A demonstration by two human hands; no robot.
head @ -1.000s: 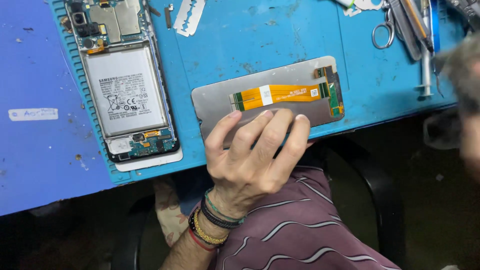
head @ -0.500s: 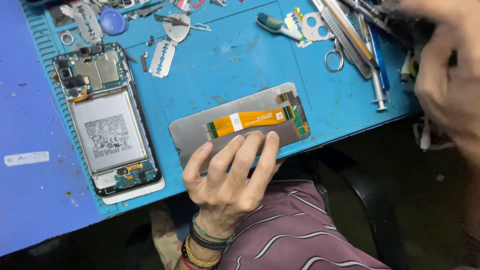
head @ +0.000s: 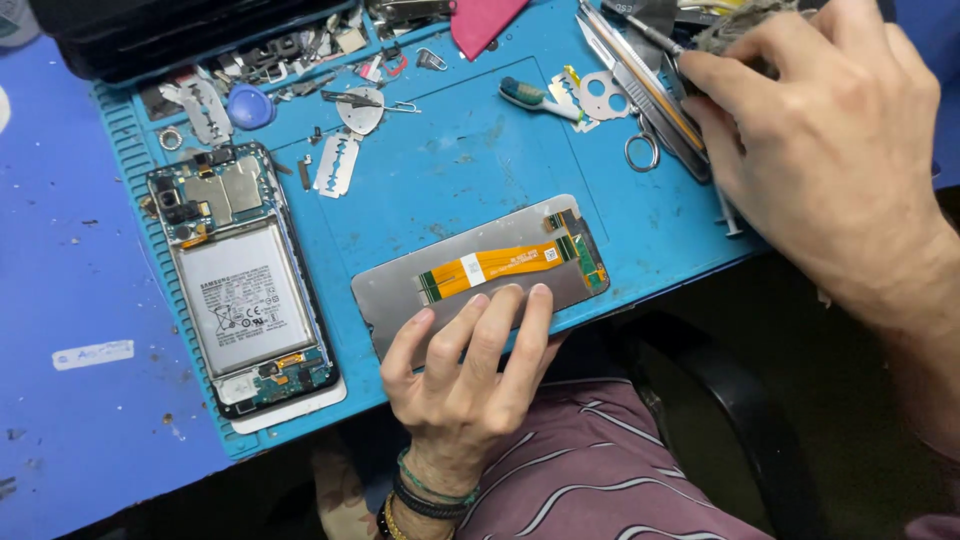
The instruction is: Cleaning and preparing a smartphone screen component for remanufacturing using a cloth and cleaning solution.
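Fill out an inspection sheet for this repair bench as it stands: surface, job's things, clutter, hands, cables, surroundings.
Surface: blue ribbed silicone work mat on a blue table, scuffed.
Job's things: grey phone display panel lying back-up with an orange flex strip; opened phone body with white battery beside it.
Clutter: razor blades, blue round pick, toothbrush, scissors, small metal parts along the mat's top.
Hands: left hand fingers resting on the panel's near edge; right hand among the tools at upper right.
Cables: only the flex strip.
Surroundings: dark chair, striped maroon clothing.
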